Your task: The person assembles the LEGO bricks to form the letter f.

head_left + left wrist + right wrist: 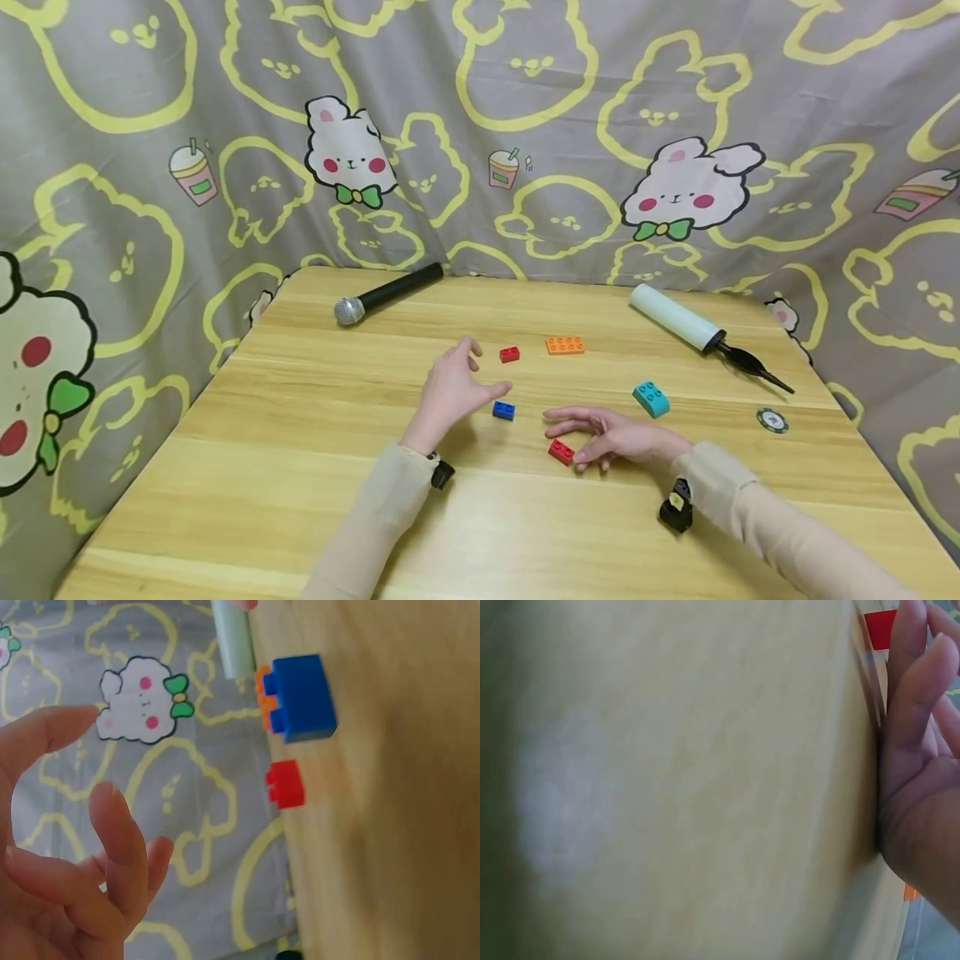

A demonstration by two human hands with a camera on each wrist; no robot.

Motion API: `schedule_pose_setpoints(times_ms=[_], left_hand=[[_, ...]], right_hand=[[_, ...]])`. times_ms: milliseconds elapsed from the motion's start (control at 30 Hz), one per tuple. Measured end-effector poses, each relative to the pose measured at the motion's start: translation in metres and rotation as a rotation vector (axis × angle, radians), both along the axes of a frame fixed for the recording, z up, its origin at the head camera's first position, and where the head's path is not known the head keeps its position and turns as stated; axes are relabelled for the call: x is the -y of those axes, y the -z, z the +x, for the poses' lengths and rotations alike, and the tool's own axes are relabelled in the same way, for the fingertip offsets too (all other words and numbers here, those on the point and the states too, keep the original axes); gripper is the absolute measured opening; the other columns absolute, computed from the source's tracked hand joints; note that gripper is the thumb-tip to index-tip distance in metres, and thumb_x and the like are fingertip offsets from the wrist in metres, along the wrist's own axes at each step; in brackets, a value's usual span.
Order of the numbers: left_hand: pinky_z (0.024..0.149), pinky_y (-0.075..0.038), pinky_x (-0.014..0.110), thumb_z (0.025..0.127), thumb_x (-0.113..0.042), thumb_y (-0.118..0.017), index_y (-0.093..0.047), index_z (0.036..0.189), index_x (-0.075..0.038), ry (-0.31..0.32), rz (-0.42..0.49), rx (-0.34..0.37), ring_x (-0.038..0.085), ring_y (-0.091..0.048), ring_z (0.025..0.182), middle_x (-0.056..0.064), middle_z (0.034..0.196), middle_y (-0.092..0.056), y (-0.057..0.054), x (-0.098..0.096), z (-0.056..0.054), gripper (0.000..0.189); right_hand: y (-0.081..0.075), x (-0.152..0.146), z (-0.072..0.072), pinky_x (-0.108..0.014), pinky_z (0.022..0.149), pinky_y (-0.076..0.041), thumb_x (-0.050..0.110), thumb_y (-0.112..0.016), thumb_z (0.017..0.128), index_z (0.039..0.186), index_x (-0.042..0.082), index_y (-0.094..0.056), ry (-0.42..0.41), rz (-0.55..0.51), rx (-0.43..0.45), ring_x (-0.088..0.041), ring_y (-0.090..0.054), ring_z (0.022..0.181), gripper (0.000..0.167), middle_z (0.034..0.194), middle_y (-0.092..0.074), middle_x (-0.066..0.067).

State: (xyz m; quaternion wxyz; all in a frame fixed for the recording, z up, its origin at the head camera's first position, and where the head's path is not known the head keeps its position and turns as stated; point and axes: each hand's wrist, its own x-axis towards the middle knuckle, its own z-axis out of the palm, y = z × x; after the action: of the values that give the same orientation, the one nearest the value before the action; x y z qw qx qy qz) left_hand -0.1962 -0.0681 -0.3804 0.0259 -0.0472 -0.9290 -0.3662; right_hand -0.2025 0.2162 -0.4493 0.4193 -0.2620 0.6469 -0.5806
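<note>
My left hand hovers over the table with thumb and fingers spread apart and nothing between them. Closest to its thumb is a small blue toy brick, with two studs on top. A red brick lies farther back, right of the fingertips; in the left wrist view it appears below the blue brick. My right hand is low at the table, fingers loosely bent around the space behind another red brick. Its thumb is by that brick's right end; whether they touch I cannot tell.
An orange brick lies at the back middle, and a teal brick behind the right hand. A microphone is at the back left. At the right are a pale hand pump and a poker chip. Patterned curtain borders the table.
</note>
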Motion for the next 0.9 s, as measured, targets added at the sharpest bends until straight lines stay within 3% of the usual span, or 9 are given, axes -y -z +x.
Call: schedule_pose_setpoints(times_ms=[100, 333, 567, 733, 900], left_hand=[[0.064, -0.045, 0.032, 0.07, -0.044, -0.082, -0.052, 0.11, -0.012, 0.044, 0.029, 0.055, 0.021, -0.057, 0.08, 0.012, 0.102, -0.064, 0.007, -0.001, -0.004, 0.06], [0.06, -0.047, 0.029, 0.07, -0.033, -0.085, -0.049, 0.11, -0.003, 0.147, 0.121, 0.194, 0.02, -0.065, 0.055, 0.011, 0.095, -0.062, 0.025, 0.004, -0.011, 0.062], [0.057, -0.039, 0.029, 0.072, -0.046, -0.08, -0.048, 0.106, -0.001, 0.174, -0.035, 0.238, 0.017, -0.061, 0.049, 0.005, 0.06, -0.062, 0.03, -0.002, -0.012, 0.066], [0.058, -0.039, 0.029, 0.071, -0.048, -0.081, -0.048, 0.105, -0.001, 0.159, -0.11, 0.233, 0.016, -0.059, 0.049, 0.003, 0.059, -0.059, 0.033, -0.007, -0.011, 0.066], [0.062, -0.042, 0.032, 0.07, -0.049, -0.081, -0.047, 0.117, 0.001, 0.133, -0.162, 0.232, 0.016, -0.057, 0.05, 0.003, 0.058, -0.06, 0.036, -0.012, -0.011, 0.077]], right_hand=[[0.0, 0.0, -0.001, -0.016, 0.053, -0.047, 0.003, -0.061, 0.089, 0.151, 0.003, -0.018, -0.002, -0.004, -0.006, -0.012, -0.068, 0.083, 0.076, 0.148, -0.035, -0.025], [0.001, 0.0, 0.0, -0.016, 0.053, -0.048, 0.004, -0.062, 0.088, 0.151, 0.002, -0.018, -0.008, -0.011, -0.02, -0.012, -0.068, 0.084, 0.077, 0.148, -0.035, -0.026], [0.001, -0.001, -0.001, -0.017, 0.052, -0.048, 0.001, -0.059, 0.091, 0.151, 0.002, -0.018, -0.026, -0.002, -0.042, -0.011, -0.068, 0.085, 0.073, 0.148, -0.035, -0.027], [0.0, 0.001, -0.001, -0.017, 0.052, -0.047, 0.002, -0.059, 0.091, 0.151, 0.002, -0.018, -0.043, 0.02, -0.063, -0.011, -0.068, 0.085, 0.073, 0.147, -0.035, -0.027], [0.0, 0.002, -0.001, -0.016, 0.053, -0.047, 0.001, -0.058, 0.091, 0.151, 0.001, -0.017, -0.061, 0.023, -0.068, -0.011, -0.068, 0.086, 0.072, 0.147, -0.033, -0.03]])
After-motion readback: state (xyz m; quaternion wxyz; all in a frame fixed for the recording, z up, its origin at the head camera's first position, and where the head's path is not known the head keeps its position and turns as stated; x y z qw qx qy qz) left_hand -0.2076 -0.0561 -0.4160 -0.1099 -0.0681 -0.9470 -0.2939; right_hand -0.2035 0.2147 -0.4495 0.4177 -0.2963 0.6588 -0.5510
